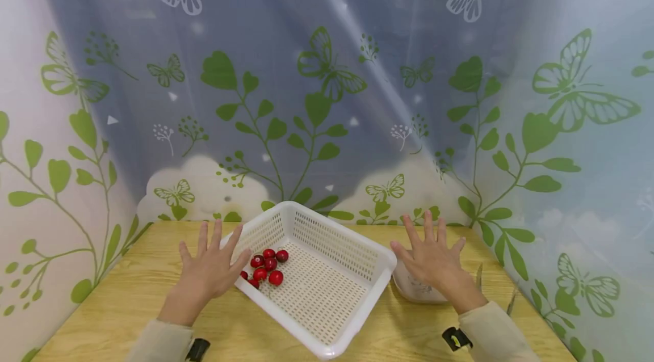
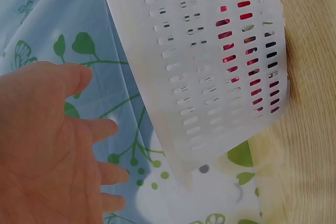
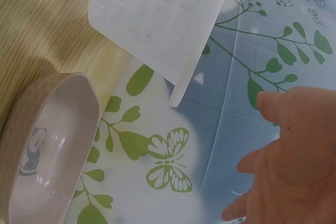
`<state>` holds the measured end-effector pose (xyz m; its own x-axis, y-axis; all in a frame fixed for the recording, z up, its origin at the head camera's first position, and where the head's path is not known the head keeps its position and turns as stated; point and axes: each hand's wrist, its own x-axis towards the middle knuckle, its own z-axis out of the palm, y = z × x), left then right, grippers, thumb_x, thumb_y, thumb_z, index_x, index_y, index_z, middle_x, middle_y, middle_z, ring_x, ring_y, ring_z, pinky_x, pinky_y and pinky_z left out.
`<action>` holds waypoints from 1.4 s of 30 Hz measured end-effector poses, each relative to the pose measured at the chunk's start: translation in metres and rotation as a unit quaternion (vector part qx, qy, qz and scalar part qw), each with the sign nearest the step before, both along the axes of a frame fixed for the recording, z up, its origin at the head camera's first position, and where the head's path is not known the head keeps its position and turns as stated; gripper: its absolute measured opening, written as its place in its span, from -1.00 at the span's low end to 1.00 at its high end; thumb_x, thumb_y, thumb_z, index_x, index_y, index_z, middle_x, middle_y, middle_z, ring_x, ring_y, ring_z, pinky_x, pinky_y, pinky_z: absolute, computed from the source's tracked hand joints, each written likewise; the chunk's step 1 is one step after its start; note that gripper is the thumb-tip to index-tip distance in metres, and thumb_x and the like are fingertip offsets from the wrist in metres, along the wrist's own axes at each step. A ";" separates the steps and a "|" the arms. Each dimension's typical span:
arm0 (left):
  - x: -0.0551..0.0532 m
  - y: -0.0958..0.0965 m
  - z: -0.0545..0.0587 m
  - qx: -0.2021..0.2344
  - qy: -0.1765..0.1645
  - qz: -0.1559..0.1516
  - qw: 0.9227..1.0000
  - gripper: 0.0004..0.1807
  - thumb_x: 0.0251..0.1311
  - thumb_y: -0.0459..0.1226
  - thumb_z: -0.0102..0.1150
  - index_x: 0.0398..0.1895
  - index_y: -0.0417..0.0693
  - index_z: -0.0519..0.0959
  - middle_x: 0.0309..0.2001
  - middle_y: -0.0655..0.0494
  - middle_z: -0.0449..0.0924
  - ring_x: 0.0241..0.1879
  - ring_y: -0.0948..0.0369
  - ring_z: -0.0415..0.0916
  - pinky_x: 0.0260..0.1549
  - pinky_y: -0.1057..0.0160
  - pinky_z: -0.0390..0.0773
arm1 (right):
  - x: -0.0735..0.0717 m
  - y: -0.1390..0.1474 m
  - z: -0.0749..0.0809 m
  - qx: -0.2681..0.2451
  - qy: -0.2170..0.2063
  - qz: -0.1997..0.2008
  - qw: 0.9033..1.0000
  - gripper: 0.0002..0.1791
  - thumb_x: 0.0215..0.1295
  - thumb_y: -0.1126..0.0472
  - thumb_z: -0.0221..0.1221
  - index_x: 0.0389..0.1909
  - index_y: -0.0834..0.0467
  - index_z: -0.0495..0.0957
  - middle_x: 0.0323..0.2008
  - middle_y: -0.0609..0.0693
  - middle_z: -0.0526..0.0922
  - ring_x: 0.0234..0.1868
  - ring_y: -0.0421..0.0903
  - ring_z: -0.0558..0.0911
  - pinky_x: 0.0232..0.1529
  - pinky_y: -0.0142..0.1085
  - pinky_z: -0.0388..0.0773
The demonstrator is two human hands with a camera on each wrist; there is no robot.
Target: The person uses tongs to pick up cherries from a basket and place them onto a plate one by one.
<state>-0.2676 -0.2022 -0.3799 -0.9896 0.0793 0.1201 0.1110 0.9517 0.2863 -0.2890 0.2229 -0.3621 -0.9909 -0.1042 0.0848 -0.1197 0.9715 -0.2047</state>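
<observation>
A white plastic basket (image 1: 327,345) with slotted walls stands askew on the table. Several red cherries (image 1: 276,277) lie together at its left side; the left wrist view shows their red through the slots. My left hand (image 1: 206,271), fingers spread, hovers by the basket's left rim and holds nothing. On the other side my right hand (image 1: 431,262) is spread too, above a pale bowl (image 3: 58,145) and partly covering it in the head view. A panda picture shows inside that bowl in the right wrist view.
The wooden table (image 1: 112,288) runs back to a curtain (image 1: 327,123) printed with leaves and butterflies, which also closes off both sides. Two thin, pointed things (image 1: 479,278) lie at the table's right, beside the right forearm.
</observation>
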 end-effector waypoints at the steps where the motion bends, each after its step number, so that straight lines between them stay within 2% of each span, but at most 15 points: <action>1: 0.000 0.000 0.000 0.001 0.001 -0.001 1.000 -0.22 0.54 0.18 -0.22 0.67 0.05 0.01 0.64 -0.37 -0.34 0.60 -0.40 -0.51 0.33 -0.71 -0.43 | 0.000 0.001 0.000 -0.002 0.001 0.001 1.000 -0.10 0.56 -0.39 -0.29 0.68 0.04 -0.21 0.61 0.43 -0.43 0.57 0.56 -0.37 0.26 0.76 -0.35; 3: -0.001 -0.001 0.001 0.003 0.001 -0.004 1.000 -0.22 0.54 0.17 -0.21 0.67 0.05 0.01 0.64 -0.37 -0.33 0.60 -0.41 -0.49 0.33 -0.71 -0.41 | 0.000 0.001 0.001 0.001 -0.001 0.001 1.000 -0.10 0.56 -0.39 -0.30 0.68 0.05 -0.22 0.61 0.45 -0.39 0.57 0.57 -0.33 0.27 0.75 -0.29; 6: -0.004 -0.005 0.002 0.006 0.000 -0.012 1.000 -0.24 0.54 0.11 -0.14 0.66 0.01 0.05 0.63 -0.40 -0.27 0.59 -0.44 -0.38 0.33 -0.73 -0.28 | 0.001 0.002 0.003 0.004 -0.002 0.001 1.000 -0.10 0.57 -0.37 -0.27 0.68 0.07 -0.22 0.60 0.49 -0.30 0.57 0.59 -0.24 0.29 0.72 -0.09; 10: -0.011 -0.016 0.001 0.019 0.018 -0.033 0.999 -0.28 0.47 -0.05 0.04 0.58 -0.16 0.19 0.56 -0.51 -0.01 0.50 -0.50 0.00 0.28 -0.65 0.16 | 0.002 0.005 0.006 0.004 0.002 0.002 1.000 -0.12 0.59 -0.30 -0.22 0.68 0.09 -0.23 0.58 0.52 -0.21 0.54 0.62 -0.10 0.27 0.65 0.15; 13: -0.016 -0.027 0.001 0.056 0.026 -0.051 0.997 -0.30 0.41 -0.15 0.11 0.51 -0.33 0.26 0.46 -0.55 0.21 0.40 -0.48 0.23 0.26 -0.49 0.38 | 0.003 0.007 0.008 -0.002 0.002 0.002 1.000 -0.13 0.60 -0.30 -0.22 0.68 0.08 -0.24 0.58 0.53 -0.20 0.53 0.63 -0.04 0.26 0.63 0.20; 15: -0.018 -0.034 0.001 0.082 0.019 -0.055 0.995 -0.30 0.41 -0.17 0.13 0.49 -0.39 0.27 0.42 -0.54 0.28 0.38 -0.47 0.27 0.27 -0.43 0.41 | 0.002 0.008 0.008 -0.005 0.000 0.004 1.000 -0.13 0.60 -0.30 -0.24 0.68 0.07 -0.24 0.58 0.54 -0.19 0.51 0.63 0.00 0.23 0.63 0.24; 19: -0.021 -0.046 -0.002 0.128 -0.018 -0.045 0.991 -0.23 0.42 -0.08 0.15 0.52 -0.37 0.23 0.44 -0.50 0.29 0.30 -0.44 0.39 0.18 -0.34 0.55 | 0.002 0.009 0.009 -0.012 -0.007 0.005 1.000 -0.14 0.60 -0.30 -0.27 0.68 0.07 -0.24 0.57 0.55 -0.19 0.49 0.65 0.05 0.21 0.61 0.28; 23: -0.025 -0.056 -0.008 0.180 -0.053 -0.038 0.981 -0.14 0.39 0.00 0.21 0.55 -0.36 0.18 0.44 -0.54 0.25 0.18 -0.38 0.54 -0.01 -0.17 0.71 | 0.002 0.011 0.009 -0.017 -0.012 0.003 1.000 -0.14 0.60 -0.31 -0.29 0.68 0.08 -0.25 0.57 0.55 -0.21 0.48 0.65 0.04 0.21 0.60 0.28; 29: -0.029 -0.061 -0.019 0.255 -0.098 -0.015 0.962 -0.07 0.36 -0.03 0.27 0.57 -0.34 0.08 0.32 -0.62 0.29 -0.11 -0.15 0.72 -0.18 0.00 0.79 | 0.003 0.012 0.008 -0.022 -0.016 0.000 1.000 -0.15 0.61 -0.29 -0.28 0.68 0.06 -0.27 0.57 0.55 -0.23 0.49 0.66 0.03 0.20 0.60 0.29; 34: -0.030 -0.059 -0.027 0.299 -0.104 -0.011 0.949 -0.14 0.35 -0.15 0.28 0.54 -0.32 0.10 0.20 -0.51 0.36 -0.08 -0.09 0.69 -0.20 0.04 0.81 | 0.003 0.012 0.006 -0.022 -0.015 0.002 1.000 -0.15 0.61 -0.29 -0.29 0.68 0.07 -0.27 0.57 0.56 -0.22 0.48 0.66 0.05 0.16 0.59 0.35; 38: -0.032 -0.058 -0.031 0.322 -0.105 -0.018 0.941 -0.13 0.33 -0.21 0.28 0.56 -0.31 0.05 0.21 -0.53 0.30 -0.07 -0.07 0.67 -0.18 0.05 0.80 | 0.004 0.012 0.005 -0.022 -0.014 0.001 1.000 -0.15 0.61 -0.29 -0.29 0.68 0.07 -0.27 0.57 0.56 -0.22 0.47 0.66 0.06 0.13 0.57 0.38; 42: -0.034 -0.058 -0.035 0.358 -0.111 -0.017 0.927 -0.10 0.31 -0.25 0.28 0.58 -0.29 0.01 0.25 -0.52 0.28 -0.04 0.00 0.65 -0.12 0.04 0.80 | 0.004 0.012 0.005 -0.022 -0.014 -0.001 1.000 -0.15 0.61 -0.28 -0.28 0.68 0.06 -0.27 0.57 0.56 -0.23 0.47 0.66 0.06 0.12 0.58 0.39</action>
